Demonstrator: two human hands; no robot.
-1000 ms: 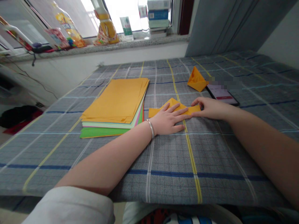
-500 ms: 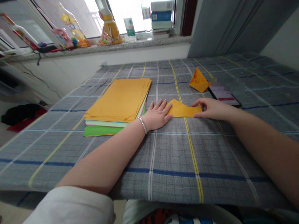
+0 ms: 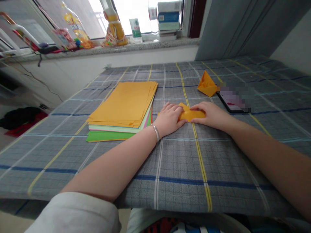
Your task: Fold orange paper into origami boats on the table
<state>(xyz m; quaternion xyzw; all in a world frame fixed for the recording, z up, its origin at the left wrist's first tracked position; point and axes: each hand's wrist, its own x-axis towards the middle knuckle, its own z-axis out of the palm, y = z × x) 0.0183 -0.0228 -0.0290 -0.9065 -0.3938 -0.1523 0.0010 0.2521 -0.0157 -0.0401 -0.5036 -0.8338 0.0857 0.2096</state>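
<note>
A partly folded orange paper [image 3: 188, 115] lies on the checked cloth, its middle showing between my two hands. My left hand [image 3: 168, 119], with a silver bangle at the wrist, presses on the paper's left part, thumb and fingers closed around its near and far sides. From the right, my right hand [image 3: 211, 114] pinches the paper's right end, which is bent over toward the middle. The fingers hide part of the folds. Beyond my right hand stands a finished-looking orange folded paper shape [image 3: 206, 85] with a pointed top.
Left of my hands lies a stack of coloured paper [image 3: 123, 102], orange on top, green and white below. A phone [image 3: 230, 101] with a blurred screen lies at the right. Bottles and boxes [image 3: 168, 16] stand on the windowsill [image 3: 150, 44] behind the cloth-covered surface.
My right hand has moved left, bringing the strip's right end over toward the middle. My left hand has shifted slightly right, and its spread fingers have drawn together on the paper.
</note>
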